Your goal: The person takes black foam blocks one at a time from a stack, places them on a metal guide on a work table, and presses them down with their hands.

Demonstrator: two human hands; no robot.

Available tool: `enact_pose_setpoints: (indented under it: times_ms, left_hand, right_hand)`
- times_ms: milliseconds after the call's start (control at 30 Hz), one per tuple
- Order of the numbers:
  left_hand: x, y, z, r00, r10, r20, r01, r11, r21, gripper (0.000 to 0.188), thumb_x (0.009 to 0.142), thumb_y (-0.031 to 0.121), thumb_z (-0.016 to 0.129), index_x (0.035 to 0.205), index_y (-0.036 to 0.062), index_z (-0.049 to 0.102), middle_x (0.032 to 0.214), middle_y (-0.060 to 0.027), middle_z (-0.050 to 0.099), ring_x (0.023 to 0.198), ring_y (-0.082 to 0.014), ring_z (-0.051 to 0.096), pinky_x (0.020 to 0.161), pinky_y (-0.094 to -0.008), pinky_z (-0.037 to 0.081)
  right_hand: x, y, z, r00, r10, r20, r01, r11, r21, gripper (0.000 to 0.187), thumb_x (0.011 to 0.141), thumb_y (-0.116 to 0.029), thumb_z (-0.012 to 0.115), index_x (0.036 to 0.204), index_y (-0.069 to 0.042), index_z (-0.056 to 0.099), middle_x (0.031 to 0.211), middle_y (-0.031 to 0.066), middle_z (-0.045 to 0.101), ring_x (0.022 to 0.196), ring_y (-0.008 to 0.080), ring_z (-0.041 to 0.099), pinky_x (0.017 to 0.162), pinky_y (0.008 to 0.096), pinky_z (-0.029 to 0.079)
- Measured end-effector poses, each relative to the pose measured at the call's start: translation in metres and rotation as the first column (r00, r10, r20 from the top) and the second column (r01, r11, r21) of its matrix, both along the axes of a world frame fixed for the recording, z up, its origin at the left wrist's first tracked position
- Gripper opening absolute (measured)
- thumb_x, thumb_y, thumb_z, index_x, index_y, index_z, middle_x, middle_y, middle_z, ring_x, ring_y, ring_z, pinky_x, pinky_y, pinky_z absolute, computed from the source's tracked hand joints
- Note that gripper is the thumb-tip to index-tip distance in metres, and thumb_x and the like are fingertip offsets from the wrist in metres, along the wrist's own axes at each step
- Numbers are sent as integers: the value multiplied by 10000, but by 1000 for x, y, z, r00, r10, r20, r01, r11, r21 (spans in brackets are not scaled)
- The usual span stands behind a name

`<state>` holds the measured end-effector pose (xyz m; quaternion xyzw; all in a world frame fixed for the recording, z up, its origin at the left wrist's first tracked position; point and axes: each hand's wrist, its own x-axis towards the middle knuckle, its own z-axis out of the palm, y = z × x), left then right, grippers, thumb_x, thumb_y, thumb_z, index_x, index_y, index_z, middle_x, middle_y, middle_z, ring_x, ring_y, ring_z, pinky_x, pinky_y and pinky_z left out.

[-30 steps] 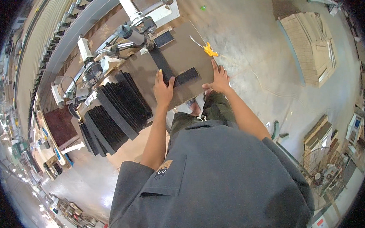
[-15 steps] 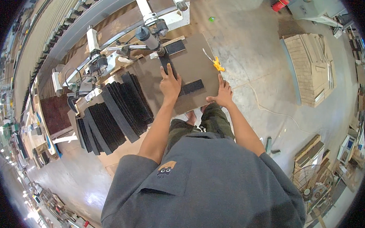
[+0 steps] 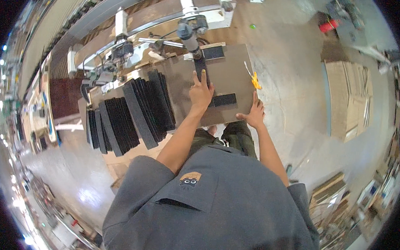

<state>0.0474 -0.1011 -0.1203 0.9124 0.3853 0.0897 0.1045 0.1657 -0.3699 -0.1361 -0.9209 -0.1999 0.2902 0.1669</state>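
Observation:
My left hand lies on a narrow black strip, its front fingers stretched along it. The strip's far end sits beneath the grey cylindrical head of a machine. My right hand is spread at the near right edge of the brown board, holding nothing. Between my hands a short black piece rests on the board. Another black piece lies by the board's far edge. A yellow-handled tool with a pale, thin end is at the right edge, beyond my right hand.
Many black strips stand in a leaning row at the left. Behind the board runs a machine with white arms. A pile of cardboard sheets stands on the right, and wooden offcuts lie at the lower right.
The whole view has shifted, so the scene sits further right in the picture. Both hands keep nearly the same places on the strip and the board.

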Motion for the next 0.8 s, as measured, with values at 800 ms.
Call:
enact_pose_setpoints:
  times_ms: [800]
  left_hand:
    - [-105,32,121,937,224,-269,-262,959,-112,727,1045,321,630,1711,129,411,1567,-337,516,864,-444,791,698,-505,653]
  right_hand:
    - [-1,-3,-3,1000,-8,11,7,999,47,1619,612,-566,1044,1813,-324,-14,1718,279,283,1552,517,341,1238,682,338]
